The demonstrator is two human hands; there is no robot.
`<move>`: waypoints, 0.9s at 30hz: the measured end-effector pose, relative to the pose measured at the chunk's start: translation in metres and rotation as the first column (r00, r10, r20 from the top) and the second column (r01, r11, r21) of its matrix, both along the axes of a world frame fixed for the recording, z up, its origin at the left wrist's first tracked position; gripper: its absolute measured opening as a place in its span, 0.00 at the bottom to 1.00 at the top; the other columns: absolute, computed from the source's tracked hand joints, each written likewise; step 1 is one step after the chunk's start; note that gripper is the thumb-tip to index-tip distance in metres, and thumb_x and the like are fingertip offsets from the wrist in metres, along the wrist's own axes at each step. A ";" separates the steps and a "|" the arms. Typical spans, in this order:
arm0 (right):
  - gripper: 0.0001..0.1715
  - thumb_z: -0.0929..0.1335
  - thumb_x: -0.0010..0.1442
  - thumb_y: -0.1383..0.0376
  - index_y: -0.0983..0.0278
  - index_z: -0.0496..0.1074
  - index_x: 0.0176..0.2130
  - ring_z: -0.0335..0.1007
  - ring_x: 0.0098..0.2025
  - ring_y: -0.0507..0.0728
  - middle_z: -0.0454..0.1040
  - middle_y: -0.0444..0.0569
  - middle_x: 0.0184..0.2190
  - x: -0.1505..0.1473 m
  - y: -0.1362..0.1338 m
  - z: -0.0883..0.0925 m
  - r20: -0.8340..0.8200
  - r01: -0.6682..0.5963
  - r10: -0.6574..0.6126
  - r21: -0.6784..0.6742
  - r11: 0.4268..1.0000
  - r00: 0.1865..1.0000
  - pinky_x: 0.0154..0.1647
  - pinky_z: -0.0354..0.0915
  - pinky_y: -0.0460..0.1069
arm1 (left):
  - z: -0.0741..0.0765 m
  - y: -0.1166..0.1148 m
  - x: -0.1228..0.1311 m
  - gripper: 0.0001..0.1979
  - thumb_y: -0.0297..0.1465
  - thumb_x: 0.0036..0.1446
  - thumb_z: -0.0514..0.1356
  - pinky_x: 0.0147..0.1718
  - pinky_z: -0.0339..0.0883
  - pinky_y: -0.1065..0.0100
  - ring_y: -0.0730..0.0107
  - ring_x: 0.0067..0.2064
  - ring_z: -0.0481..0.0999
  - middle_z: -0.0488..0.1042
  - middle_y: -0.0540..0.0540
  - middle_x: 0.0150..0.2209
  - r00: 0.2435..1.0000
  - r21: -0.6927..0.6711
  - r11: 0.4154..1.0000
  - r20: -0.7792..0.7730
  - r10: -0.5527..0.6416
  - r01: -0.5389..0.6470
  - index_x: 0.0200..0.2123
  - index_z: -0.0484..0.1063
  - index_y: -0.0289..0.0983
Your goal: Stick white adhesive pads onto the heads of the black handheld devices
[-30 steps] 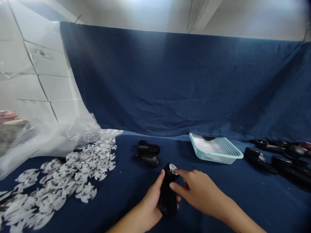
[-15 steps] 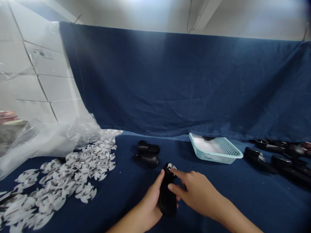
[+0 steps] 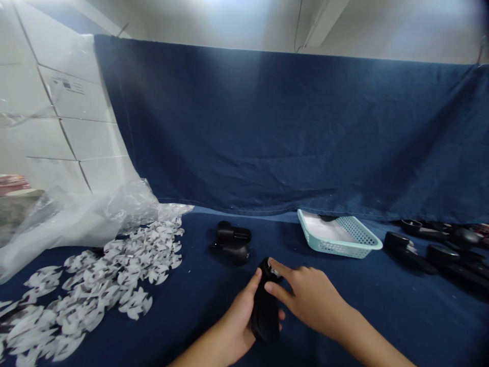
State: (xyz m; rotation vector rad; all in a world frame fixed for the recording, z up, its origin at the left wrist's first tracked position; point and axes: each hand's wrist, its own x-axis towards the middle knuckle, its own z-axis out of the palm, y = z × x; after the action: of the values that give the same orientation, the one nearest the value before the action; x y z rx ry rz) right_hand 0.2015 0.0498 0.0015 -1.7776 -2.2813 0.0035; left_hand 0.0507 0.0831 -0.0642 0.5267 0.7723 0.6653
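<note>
My left hand [image 3: 240, 318] is wrapped round a black elongated handheld device [image 3: 265, 313], tilted slightly with its rounded head away from me. A small pale, shiny piece [image 3: 273, 271] sits in the head, partly hidden by a finger. My right hand [image 3: 309, 300] bears on the head: its index fingertip presses at the pale piece, its thumb lies against the body just below, and the other fingers are curled. Beyond my hands, two black device parts [image 3: 232, 242] lie side by side on the blue cloth.
Many thin grey-white curved blade-like pieces [image 3: 110, 278] are heaped at the left, beside clear plastic sheeting [image 3: 87, 214] and white boxes [image 3: 87, 102]. A light-blue basket [image 3: 344, 248] stands at back right. Several black devices [image 3: 408, 252] lie farther right. A blue curtain [image 3: 286, 132] hangs behind.
My right index finger has shifted slightly left and up across the device's head, and its thumb has moved up a little. The device's lower end has moved slightly; my left hand keeps its hold.
</note>
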 end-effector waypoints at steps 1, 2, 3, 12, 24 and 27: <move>0.30 0.60 0.66 0.51 0.62 0.65 0.62 0.79 0.38 0.70 0.81 0.59 0.38 0.000 0.000 0.000 0.008 0.007 -0.007 -0.007 1.000 1.000 0.38 0.71 0.62 | 0.000 0.000 0.000 0.26 0.54 0.57 0.59 0.24 0.69 0.67 0.64 0.25 0.77 0.75 0.45 0.24 1.000 -0.003 1.000 -0.003 0.000 0.000 0.37 0.73 0.33; 0.31 0.60 0.66 0.50 0.63 0.64 0.62 0.79 0.38 0.70 0.81 0.59 0.38 0.000 0.000 0.001 0.019 0.014 -0.014 -0.013 1.000 1.000 0.38 0.71 0.63 | 0.000 0.000 0.001 0.26 0.54 0.57 0.59 0.24 0.69 0.67 0.64 0.25 0.77 0.75 0.45 0.24 1.000 -0.007 1.000 -0.005 -0.002 0.002 0.37 0.73 0.33; 0.31 0.60 0.66 0.50 0.63 0.64 0.62 0.79 0.38 0.70 0.81 0.60 0.38 -0.001 0.000 0.001 0.030 0.020 -0.019 -0.016 1.000 0.999 0.38 0.71 0.63 | 0.000 0.000 0.001 0.27 0.54 0.57 0.58 0.23 0.69 0.67 0.64 0.25 0.77 0.75 0.45 0.24 1.000 -0.011 1.000 -0.006 -0.004 0.004 0.36 0.73 0.33; 0.32 0.60 0.66 0.49 0.67 0.68 0.58 0.79 0.38 0.72 0.81 0.59 0.37 0.000 0.000 0.003 0.030 0.069 -0.068 -0.057 0.996 0.997 0.38 0.72 0.65 | 0.004 -0.002 0.000 0.27 0.54 0.60 0.55 0.24 0.69 0.68 0.65 0.23 0.76 0.76 0.45 0.24 1.000 -0.011 1.000 -0.005 -0.028 0.028 0.39 0.73 0.33; 0.24 0.63 0.64 0.52 0.61 0.73 0.52 0.79 0.34 0.71 0.82 0.50 0.29 -0.002 -0.009 0.011 -0.040 0.010 -0.014 -0.094 0.995 0.999 0.35 0.72 0.64 | -0.001 0.000 -0.004 0.29 0.54 0.57 0.58 0.29 0.70 0.65 0.64 0.29 0.77 0.77 0.40 0.34 0.998 -0.007 1.000 0.064 -0.013 0.014 0.44 0.73 0.31; 0.30 0.63 0.64 0.51 0.64 0.67 0.59 0.79 0.34 0.70 0.82 0.50 0.30 -0.004 -0.012 0.013 -0.050 -0.014 0.009 -0.111 0.994 0.999 0.34 0.72 0.63 | -0.002 0.000 -0.005 0.31 0.54 0.58 0.57 0.29 0.70 0.65 0.66 0.29 0.76 0.77 0.39 0.35 0.997 0.014 1.000 0.072 -0.021 0.020 0.44 0.74 0.30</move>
State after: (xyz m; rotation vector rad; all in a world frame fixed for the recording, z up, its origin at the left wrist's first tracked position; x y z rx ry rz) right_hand 0.1971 0.0375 0.0149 -1.7964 -2.2975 0.1792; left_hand 0.0461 0.0830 -0.0659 0.5190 0.6941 0.6676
